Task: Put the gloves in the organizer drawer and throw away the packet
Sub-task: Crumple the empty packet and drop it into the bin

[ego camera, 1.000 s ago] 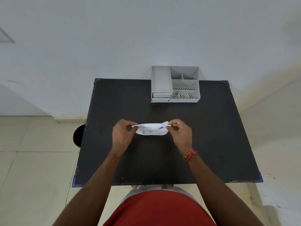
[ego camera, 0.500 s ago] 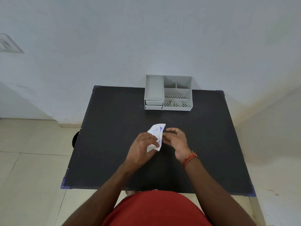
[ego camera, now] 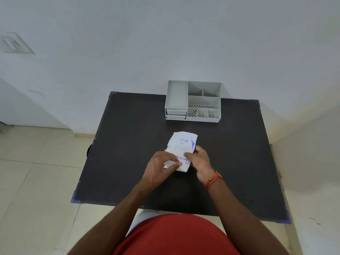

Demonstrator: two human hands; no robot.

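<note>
A white glove packet with blue print sits lengthwise in the middle of the black table, its torn far end pointing at the organizer. My left hand pinches its near left corner. My right hand grips its right side with the fingers over the printed face. No gloves show outside the packet. The grey organizer stands at the table's far edge by the wall, with two shut drawers stacked at its front left.
The organizer has open compartments on top and perforated bins at its front right. A dark round object peeks out on the floor beside the table's left edge. Tiled floor lies to the left, white wall behind.
The packet was stretched sideways between both hands; it has turned lengthwise, and both hands have shifted onto its near half.
</note>
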